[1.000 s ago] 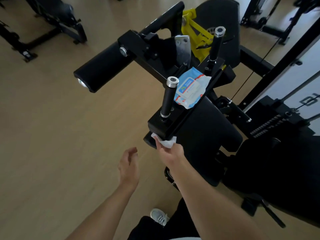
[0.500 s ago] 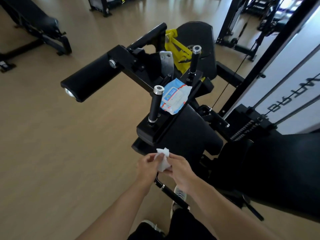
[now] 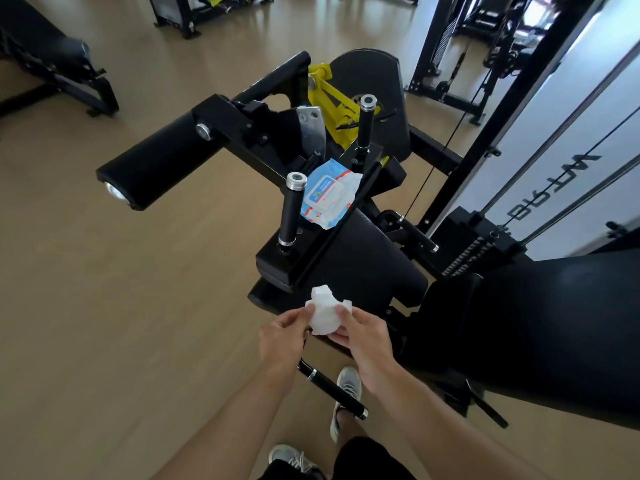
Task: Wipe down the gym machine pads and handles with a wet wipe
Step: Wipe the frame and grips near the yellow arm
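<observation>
Both hands, left hand [image 3: 282, 336] and right hand [image 3: 363, 336], pinch the crumpled wet wipe [image 3: 323, 313] at lower centre, probably refolding it. The wipe pack [image 3: 327, 195] rests on the machine frame between two upright handles [image 3: 292, 209], within reach.

Wipe [image 3: 323, 315] between both hands, left hand [image 3: 282, 336] on its left, right hand [image 3: 363, 336] on its right, just in front of the pad [image 3: 374, 268]. Two handles [image 3: 292, 209] upright behind the pad; pack [image 3: 329, 194] lies between them. Roller [image 3: 152, 168] out left. Bench [image 3: 52, 60] far left.

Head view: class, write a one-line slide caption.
Both hands, left hand and right hand, hold a crumpled wet wipe before the gym machine.
</observation>
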Tool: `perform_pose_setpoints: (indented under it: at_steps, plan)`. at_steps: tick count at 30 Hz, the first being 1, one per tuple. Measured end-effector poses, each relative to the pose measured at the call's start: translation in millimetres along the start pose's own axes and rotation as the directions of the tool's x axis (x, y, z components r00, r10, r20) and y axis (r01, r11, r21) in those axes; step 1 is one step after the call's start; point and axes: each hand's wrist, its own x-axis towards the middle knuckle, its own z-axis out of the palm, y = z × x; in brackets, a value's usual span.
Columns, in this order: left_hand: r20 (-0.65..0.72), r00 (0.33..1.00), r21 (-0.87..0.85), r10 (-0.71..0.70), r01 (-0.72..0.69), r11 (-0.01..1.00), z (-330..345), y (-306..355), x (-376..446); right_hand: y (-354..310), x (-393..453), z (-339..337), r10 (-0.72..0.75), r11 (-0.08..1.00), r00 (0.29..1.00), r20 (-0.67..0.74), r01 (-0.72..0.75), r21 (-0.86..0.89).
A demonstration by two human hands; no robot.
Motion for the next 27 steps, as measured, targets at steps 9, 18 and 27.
perform_pose_setpoints:
  at_steps: [9,18,27]
  plan:
    - [0.144,0.983,-0.131,-0.117,0.136,0.982,-15,-4,-9,-7,-2,8,-0.004,0.997,1.000,0.004,0.004,0.080]
    - [0.460,0.887,0.018,0.042,-0.056,0.998,-30,19,-16,-17,-4,8,0.067,0.992,0.983,0.171,-0.047,-0.119]
    - [0.334,0.942,-0.004,0.032,-0.032,0.999,-33,21,-15,-10,1,5,0.157,0.988,0.980,0.124,-0.156,-0.014]
